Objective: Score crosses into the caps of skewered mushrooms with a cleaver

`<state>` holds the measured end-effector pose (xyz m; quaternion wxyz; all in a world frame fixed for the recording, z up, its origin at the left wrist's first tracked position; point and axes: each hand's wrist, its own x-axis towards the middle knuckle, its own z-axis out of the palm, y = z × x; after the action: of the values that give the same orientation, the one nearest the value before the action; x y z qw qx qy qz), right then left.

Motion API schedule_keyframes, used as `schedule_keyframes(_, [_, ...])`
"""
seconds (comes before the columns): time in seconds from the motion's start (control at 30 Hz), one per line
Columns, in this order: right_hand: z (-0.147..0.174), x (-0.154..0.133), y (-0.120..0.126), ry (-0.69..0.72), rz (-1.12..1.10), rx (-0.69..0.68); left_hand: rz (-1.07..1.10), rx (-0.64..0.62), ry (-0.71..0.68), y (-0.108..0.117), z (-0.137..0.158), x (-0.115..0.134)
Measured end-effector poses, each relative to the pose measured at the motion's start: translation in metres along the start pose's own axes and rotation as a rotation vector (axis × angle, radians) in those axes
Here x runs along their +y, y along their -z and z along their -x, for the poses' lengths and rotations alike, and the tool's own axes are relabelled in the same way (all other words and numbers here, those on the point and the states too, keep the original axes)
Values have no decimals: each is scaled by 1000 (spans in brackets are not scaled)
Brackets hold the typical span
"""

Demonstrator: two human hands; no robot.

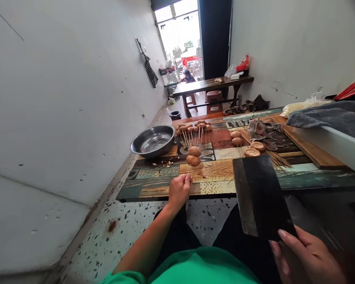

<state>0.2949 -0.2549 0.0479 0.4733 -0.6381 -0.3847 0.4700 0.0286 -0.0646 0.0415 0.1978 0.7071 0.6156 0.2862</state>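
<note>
My left hand (180, 190) is closed round the stick of a mushroom skewer (193, 156), which carries two brown caps one above the other over the near table edge. In my right hand (306, 252) is a broad, dark cleaver (262, 197), held up at the lower right with its blade raised. Beyond the left hand lies a group of skewered mushrooms (195, 127), their sticks pointing toward me. Further right, more mushroom caps (254, 149) lie beside a bundle of bare bamboo sticks (279, 161).
A steel basin (154, 141) stands at the table's left end. To the right are a crumpled cloth (262, 132), a wooden board (316, 148) and a white container (331, 138) under a grey towel. Trimmings are scattered on the patterned tabletop (162, 183). Behind, a second table (207, 85) and a person (189, 77).
</note>
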Motion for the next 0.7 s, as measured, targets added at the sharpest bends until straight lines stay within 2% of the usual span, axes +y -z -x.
schedule_keyframes(0.17, [-23,-22,-43,-38,-17,-220,-244,17,38,0,6,-14])
schedule_keyframes(0.3, [-40,-27,-62,-16,51,-288,-449,-95,-28,9,6,-17])
schedule_keyframes(0.4, [-47,-29,-70,-15,74,-318,-526,-89,-36,17,6,-23])
schedule_keyframes(0.53, [-53,-30,-77,-18,100,-324,-467,56,-20,21,-8,-37])
schedule_keyframes(0.7, [-66,-39,-88,-20,159,-380,-189,227,-180,1,-38,-58])
